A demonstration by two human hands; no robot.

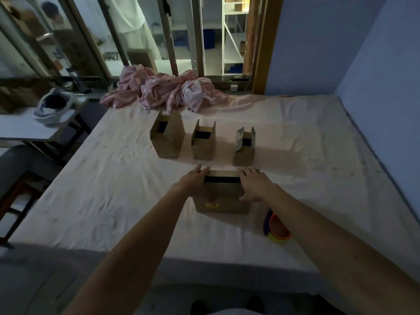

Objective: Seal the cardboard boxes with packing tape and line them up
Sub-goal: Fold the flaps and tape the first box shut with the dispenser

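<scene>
Currently closing flaps: left hand (193, 178), fingers straight and together, presses the near box (221, 201) at its left top edge; right hand (254, 183), fingers slightly spread, presses the right edge. Best to push both flaps flush, closing the dark gap, before taping. Bed (113, 178) sheet soft, wrinkled. Far boxes (203, 144) matte corrugated, flaps upright. Tape dispenser (276, 226) glossy plastic, near right.
</scene>
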